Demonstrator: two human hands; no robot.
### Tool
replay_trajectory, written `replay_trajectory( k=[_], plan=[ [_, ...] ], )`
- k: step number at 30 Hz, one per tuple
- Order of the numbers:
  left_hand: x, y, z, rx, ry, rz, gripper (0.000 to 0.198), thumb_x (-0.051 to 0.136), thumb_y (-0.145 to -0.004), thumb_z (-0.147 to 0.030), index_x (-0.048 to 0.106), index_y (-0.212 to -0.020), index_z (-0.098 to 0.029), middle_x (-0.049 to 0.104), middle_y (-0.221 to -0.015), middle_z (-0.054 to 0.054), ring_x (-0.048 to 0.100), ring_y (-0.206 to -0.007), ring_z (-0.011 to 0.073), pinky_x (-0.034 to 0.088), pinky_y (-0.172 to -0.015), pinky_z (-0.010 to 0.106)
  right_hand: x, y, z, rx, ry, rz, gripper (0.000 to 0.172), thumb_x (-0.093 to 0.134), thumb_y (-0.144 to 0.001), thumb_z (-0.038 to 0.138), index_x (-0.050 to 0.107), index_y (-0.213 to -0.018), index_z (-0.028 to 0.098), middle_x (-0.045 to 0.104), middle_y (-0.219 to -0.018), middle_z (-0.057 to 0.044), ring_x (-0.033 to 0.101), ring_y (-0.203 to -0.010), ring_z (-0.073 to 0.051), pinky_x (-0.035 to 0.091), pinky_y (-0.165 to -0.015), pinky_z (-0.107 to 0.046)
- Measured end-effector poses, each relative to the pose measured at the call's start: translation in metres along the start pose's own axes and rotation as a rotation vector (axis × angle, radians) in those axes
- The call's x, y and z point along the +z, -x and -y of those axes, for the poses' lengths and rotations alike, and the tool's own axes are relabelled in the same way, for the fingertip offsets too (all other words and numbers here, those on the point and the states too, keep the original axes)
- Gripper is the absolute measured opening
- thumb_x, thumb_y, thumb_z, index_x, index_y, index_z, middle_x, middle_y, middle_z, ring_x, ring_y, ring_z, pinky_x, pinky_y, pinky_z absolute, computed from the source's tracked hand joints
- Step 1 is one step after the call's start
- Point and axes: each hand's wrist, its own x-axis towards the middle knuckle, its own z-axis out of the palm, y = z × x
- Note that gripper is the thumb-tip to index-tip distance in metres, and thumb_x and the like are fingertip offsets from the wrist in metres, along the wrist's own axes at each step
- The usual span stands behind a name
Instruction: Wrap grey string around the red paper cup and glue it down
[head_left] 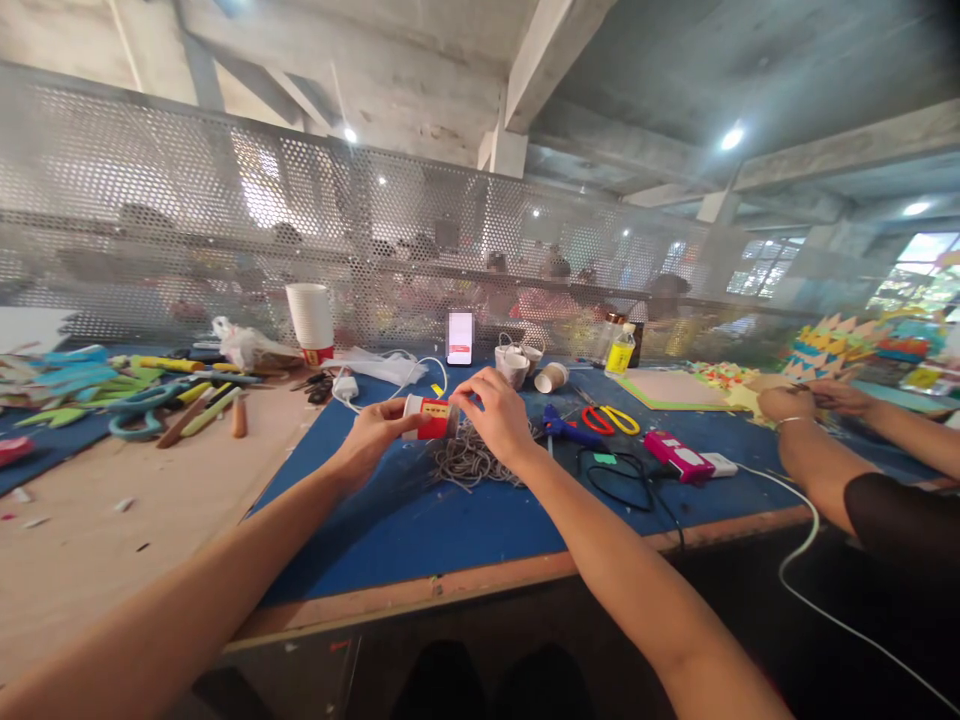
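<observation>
My left hand [375, 435] is closed around one end of a red and white paper cup [433, 420], which lies tipped on its side in the air over the blue mat. At the cup's right end is my right hand [493, 412], its fingers pinched together; what sits between the fingertips is hidden. Below both hands a loose heap of thin grey cord [469, 462] rests on the mat. Just right of it lies a blue glue gun [570, 428]. Behind are a cord-wrapped cup [513, 366] and another small cup on its side [551, 377].
A phone [460, 340] stands upright against the perforated screen. Stacked paper cups [309, 315] and tools [199, 405] are on the left. Scissors [611, 419], a magenta box [679, 457] and a yellow-labelled bottle [620, 352] sit rightward. Another person's hands [787, 403] work at far right.
</observation>
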Motion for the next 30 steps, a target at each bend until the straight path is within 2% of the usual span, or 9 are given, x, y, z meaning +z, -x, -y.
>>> replay_trajectory(
  k=[3,8,17,23,30],
  plan=[
    [0.0,0.0,0.0,0.005,-0.012,0.011,0.032,0.084,-0.069,-0.033,0.082,-0.098,-0.02,0.08,-0.089,0.007,0.071,-0.074,0.0214,0.053,-0.073,0.031,-0.002,-0.002,0.0,-0.012,0.028,-0.02,0.015,0.062,-0.098,0.032,0.072,-0.09,0.023,0.066,-0.102,-0.006,0.059,-0.101,-0.021,0.046,-0.092,-0.034],
    [0.001,-0.001,-0.001,-0.002,-0.003,0.028,0.03,0.083,-0.067,-0.031,0.082,-0.094,-0.02,0.08,-0.087,0.007,0.07,-0.071,0.0223,0.053,-0.07,0.032,-0.003,-0.002,0.001,0.016,0.05,-0.048,0.018,0.063,-0.097,0.034,0.071,-0.084,0.023,0.067,-0.103,-0.005,0.058,-0.104,-0.022,0.044,-0.092,-0.037],
    [0.003,0.003,-0.005,0.006,-0.026,0.062,0.031,0.082,-0.067,-0.031,0.081,-0.095,-0.018,0.08,-0.089,0.007,0.07,-0.074,0.0217,0.052,-0.071,0.03,0.006,0.003,-0.004,0.1,-0.084,0.006,0.02,0.06,-0.099,0.036,0.069,-0.087,0.022,0.069,-0.095,-0.001,0.065,-0.084,-0.013,0.044,-0.074,-0.024],
    [0.004,0.004,-0.008,-0.008,0.008,0.073,0.028,0.082,-0.069,-0.028,0.08,-0.094,-0.017,0.08,-0.085,0.005,0.069,-0.072,0.0184,0.051,-0.073,0.028,0.011,0.003,-0.008,0.136,-0.104,0.013,0.02,0.062,-0.097,0.037,0.07,-0.085,0.024,0.071,-0.088,0.0,0.066,-0.08,-0.013,0.044,-0.074,-0.024],
    [0.003,0.005,-0.007,-0.014,-0.005,0.076,0.028,0.082,-0.07,-0.028,0.08,-0.096,-0.018,0.08,-0.086,0.006,0.067,-0.07,0.0183,0.051,-0.069,0.028,0.009,0.001,-0.007,0.17,-0.14,0.041,0.019,0.062,-0.097,0.036,0.071,-0.085,0.024,0.073,-0.087,0.0,0.067,-0.079,-0.014,0.045,-0.074,-0.025]
  ],
)
